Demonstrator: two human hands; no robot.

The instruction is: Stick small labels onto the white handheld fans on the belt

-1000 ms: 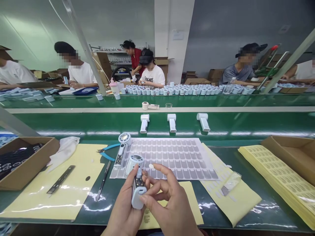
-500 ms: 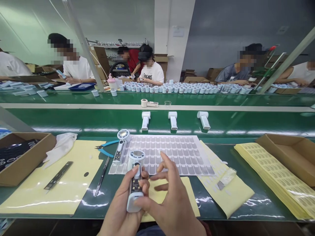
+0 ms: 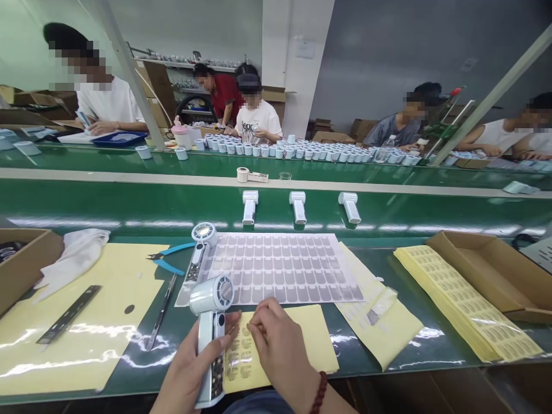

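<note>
The left hand has its grip closed around the handle of a pale blue handheld fan, raised above the worktop with its round head towards 12 o'clock. The right hand, at 3 o'clock from it, has its fingertips drawn into a narrow pinch; whether anything thin sits between them I cannot tell.

The fan should be light and stiff, its glossy shell a little slippery. The dark panel of small parts along the handle looks the fragile spot, so holding by the handle's sides seems best. The thumb covers part of that panel, and the back of the handle is hidden.

Below the right hand, a yellow sheet carries print too small to read. At 12 o'clock from the left grip lies a second fan, its lower end partly hidden behind the held one. Towards 10 o'clock, a cardboard box is cut off by the frame.
</note>
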